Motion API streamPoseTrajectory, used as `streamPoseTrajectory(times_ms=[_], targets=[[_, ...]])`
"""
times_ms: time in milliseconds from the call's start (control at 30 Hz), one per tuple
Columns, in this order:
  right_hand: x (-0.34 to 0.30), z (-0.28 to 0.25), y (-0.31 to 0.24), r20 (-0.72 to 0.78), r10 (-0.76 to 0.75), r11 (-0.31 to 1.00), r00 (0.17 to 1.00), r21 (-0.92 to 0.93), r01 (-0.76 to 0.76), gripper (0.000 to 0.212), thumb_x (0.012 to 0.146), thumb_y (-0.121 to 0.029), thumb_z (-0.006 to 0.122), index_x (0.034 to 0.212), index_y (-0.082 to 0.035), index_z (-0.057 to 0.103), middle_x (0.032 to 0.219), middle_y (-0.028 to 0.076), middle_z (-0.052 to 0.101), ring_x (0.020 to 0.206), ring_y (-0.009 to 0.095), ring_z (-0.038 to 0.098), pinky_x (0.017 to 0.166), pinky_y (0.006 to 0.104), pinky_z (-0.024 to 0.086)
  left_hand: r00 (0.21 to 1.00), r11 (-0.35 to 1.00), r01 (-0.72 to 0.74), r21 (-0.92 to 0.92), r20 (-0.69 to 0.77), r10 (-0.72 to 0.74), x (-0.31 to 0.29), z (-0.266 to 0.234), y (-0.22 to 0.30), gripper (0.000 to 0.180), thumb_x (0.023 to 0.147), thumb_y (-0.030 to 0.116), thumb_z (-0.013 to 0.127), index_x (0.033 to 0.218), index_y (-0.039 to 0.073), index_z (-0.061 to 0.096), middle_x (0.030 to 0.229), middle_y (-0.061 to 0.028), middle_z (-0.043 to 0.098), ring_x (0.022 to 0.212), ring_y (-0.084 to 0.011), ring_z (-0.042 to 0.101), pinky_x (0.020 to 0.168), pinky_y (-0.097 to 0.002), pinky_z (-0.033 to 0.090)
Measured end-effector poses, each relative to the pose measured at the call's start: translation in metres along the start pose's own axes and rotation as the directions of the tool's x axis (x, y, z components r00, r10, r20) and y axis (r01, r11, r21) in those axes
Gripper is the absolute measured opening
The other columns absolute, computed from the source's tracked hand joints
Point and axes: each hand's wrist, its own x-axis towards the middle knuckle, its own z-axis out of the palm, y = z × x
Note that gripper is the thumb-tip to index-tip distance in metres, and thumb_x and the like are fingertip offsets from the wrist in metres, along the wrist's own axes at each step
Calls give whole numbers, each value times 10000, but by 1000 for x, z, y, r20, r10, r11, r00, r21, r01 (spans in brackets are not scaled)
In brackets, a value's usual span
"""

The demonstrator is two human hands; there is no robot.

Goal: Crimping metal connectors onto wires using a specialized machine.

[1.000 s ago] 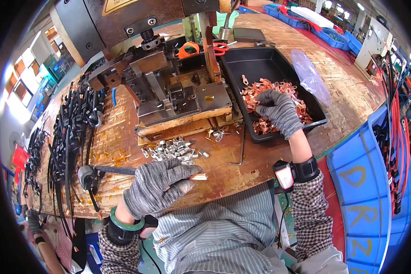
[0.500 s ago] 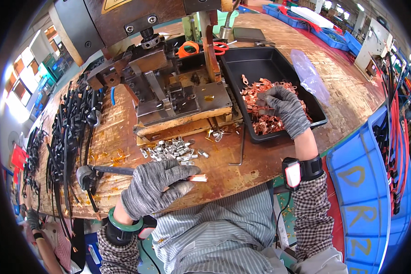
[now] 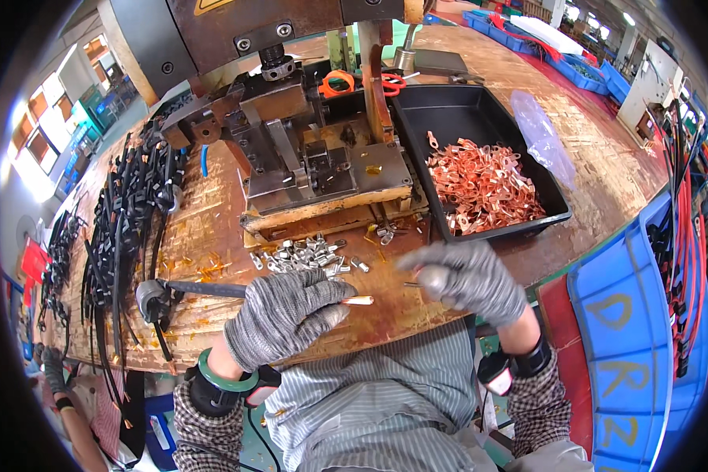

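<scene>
My left hand [image 3: 279,318], in a grey knit glove, is closed round a black cable [image 3: 208,289]. The cable's bare copper strand end [image 3: 359,300] sticks out past the fingertips, pointing right. Just right of it my right hand [image 3: 472,282], also gloved and a little blurred, pinches a small coppery piece, seemingly a cable lug, mostly hidden by the fingers. Copper cable lugs [image 3: 488,185] lie heaped in the black tray [image 3: 440,110] behind my right hand. Small silver terminals [image 3: 311,256] lie in a loose pile beyond my left hand.
A metal press [image 3: 322,169] stands at the table's middle. Black cables [image 3: 118,236] are bunched on the left. Orange-handled scissors [image 3: 337,82] and a plastic bag [image 3: 541,134] lie near the tray. A blue bin [image 3: 613,315] stands right. Another person's gloved hand [image 3: 53,370] shows lower left.
My right hand has left the lug heap and come toward me and left, near the strand end. My left hand keeps its hold on the cable, shifted slightly right in the picture.
</scene>
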Motion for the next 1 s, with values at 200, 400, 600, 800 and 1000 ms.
streamPoseTrajectory(times_ms=[200, 400, 600, 800, 1000], targets=[[3, 23, 31, 242, -665, 532, 707, -510, 676, 232, 853, -190, 574, 1029, -44, 614, 929, 110, 647, 834, 224, 626, 756, 329, 484, 999, 995, -53, 80, -1, 53, -1, 4, -2, 250, 808, 278, 586, 996, 123, 640, 870, -87, 612, 691, -260, 588, 603, -346, 468], [1, 35, 9, -3, -222, 938, 975, -272, 213, 196, 818, -152, 600, 974, -34, 618, 823, 72, 631, 727, 147, 602, 682, 265, 479, 1000, 995, -22, 95, 17, 20, -3, 1, 1, 255, 805, 271, 582, 1011, 133, 638, 879, -90, 614, 690, -260, 586, 602, -348, 468], [4, 32, 15, -46, -222, 926, 974, -323, 196, 185, 812, -154, 609, 950, -32, 617, 757, 50, 609, 687, 113, 581, 627, 253, 468, 998, 994, -53, 97, -16, 55, 0, 3, -2, 261, 808, 268, 579, 1014, 118, 634, 886, -96, 615, 705, -262, 592, 611, -352, 471], [1, 43, 12, -10, -99, 995, 995, 20, 99, 218, 827, -162, 600, 973, 0, 608, 724, 59, 604, 662, 103, 580, 606, 254, 477, 999, 994, -29, 102, 25, 27, 1, 1, 2, 263, 819, 283, 563, 1007, 114, 635, 902, -100, 614, 714, -259, 595, 607, -348, 473], [-2, 51, 7, -36, -252, 964, 967, -93, 248, 231, 819, -175, 617, 968, 1, 618, 732, 87, 623, 636, 122, 597, 595, 257, 479, 998, 977, -61, 203, 7, 61, -1, 2, 6, 256, 773, 228, 623, 992, 96, 621, 826, -84, 594, 695, -263, 575, 594, -355, 458]])
